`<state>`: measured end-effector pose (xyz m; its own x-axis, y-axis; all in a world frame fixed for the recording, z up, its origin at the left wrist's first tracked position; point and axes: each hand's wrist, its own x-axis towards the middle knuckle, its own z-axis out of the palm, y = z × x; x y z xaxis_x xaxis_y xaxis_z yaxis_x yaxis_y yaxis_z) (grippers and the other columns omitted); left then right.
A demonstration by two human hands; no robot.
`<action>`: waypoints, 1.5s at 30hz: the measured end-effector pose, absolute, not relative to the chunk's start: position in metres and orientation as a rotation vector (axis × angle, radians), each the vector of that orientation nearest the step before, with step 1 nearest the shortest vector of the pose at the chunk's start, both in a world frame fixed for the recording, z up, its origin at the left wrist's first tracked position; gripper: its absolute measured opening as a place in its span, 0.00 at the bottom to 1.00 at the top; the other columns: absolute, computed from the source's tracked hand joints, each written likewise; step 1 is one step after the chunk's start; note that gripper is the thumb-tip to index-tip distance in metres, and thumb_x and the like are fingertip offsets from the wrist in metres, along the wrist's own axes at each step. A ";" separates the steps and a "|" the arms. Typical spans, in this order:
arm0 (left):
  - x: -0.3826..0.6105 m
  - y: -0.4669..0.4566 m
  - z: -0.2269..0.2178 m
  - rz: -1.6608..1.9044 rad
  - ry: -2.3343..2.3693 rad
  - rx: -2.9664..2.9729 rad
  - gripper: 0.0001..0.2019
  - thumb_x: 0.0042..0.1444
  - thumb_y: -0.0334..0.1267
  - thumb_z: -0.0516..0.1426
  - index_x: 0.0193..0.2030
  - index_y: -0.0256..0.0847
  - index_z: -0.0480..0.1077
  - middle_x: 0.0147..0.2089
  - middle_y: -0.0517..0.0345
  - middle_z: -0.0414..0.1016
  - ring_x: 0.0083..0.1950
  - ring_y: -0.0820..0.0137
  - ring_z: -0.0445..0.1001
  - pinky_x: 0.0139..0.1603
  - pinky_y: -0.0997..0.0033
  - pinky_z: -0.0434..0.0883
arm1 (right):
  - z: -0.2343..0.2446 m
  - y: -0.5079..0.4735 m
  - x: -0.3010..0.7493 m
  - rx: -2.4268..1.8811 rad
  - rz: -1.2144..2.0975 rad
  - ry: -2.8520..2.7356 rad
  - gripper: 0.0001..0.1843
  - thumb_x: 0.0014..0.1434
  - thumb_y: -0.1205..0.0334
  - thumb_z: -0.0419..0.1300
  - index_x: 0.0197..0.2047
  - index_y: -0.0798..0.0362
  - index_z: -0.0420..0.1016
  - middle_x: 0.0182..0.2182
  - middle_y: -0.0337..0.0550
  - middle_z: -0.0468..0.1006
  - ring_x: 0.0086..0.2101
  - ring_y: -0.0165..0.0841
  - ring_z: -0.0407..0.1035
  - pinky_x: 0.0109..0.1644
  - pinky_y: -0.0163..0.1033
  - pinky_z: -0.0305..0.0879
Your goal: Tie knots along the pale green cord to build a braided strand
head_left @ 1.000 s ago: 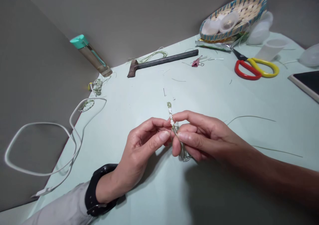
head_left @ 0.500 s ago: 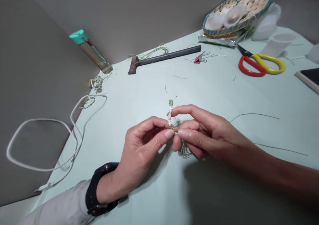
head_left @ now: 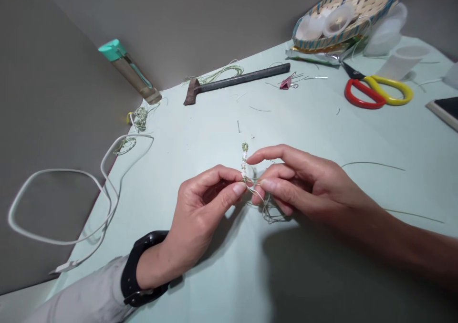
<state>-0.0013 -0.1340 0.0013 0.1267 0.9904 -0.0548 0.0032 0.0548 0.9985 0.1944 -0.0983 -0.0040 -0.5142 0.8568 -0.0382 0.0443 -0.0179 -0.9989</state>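
A short braided cord [head_left: 244, 159] in green and white, with a small green loop at its far end, stands out beyond my fingertips. My left hand [head_left: 204, 213] pinches its near end between thumb and index finger. Thin loose strands [head_left: 269, 213] of green and pale cord spread from that end and hang below my right hand. My right hand [head_left: 296, 182] is closed, thumb against fingers, on some of these strands, with its index finger stretched toward the braid. Part of the strands is hidden behind the right fingers.
Ahead lie a hammer [head_left: 236, 79], a pink binder clip [head_left: 286, 81] and red-and-yellow scissors [head_left: 375, 91]. A woven basket [head_left: 375, 3] holding translucent cups leans at back right. A teal-capped bottle [head_left: 132, 75] and a white cable [head_left: 43, 171] are leftward. A phone-like object [head_left: 443, 113] lies far right.
My right hand has moved slightly right, away from the left, drawing strands out between the two. The left hand keeps its pinch on the braid's end.
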 end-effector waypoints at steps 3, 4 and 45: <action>-0.001 -0.134 0.002 1.067 1.127 1.226 0.03 0.64 0.34 0.63 0.39 0.45 0.78 0.34 0.63 0.77 0.36 0.74 0.70 0.38 0.72 0.66 | -0.004 -0.097 0.195 -0.958 1.556 -1.650 0.10 0.68 0.62 0.56 0.52 0.48 0.71 0.29 0.33 0.80 0.22 0.22 0.63 0.28 0.27 0.65; -0.001 -0.134 0.003 1.061 1.119 1.221 0.03 0.64 0.34 0.62 0.39 0.44 0.78 0.34 0.63 0.77 0.36 0.74 0.70 0.39 0.72 0.66 | -0.004 -0.097 0.196 -0.960 1.549 -1.662 0.10 0.68 0.62 0.56 0.52 0.48 0.71 0.30 0.34 0.80 0.22 0.22 0.63 0.28 0.28 0.65; 0.013 -0.131 0.017 0.946 1.323 1.650 0.04 0.59 0.34 0.59 0.33 0.39 0.73 0.35 0.56 0.72 0.34 0.70 0.67 0.30 0.71 0.64 | 0.003 -0.088 0.195 -0.865 1.642 -1.407 0.21 0.53 0.58 0.72 0.48 0.52 0.73 0.29 0.32 0.74 0.24 0.21 0.62 0.25 0.30 0.56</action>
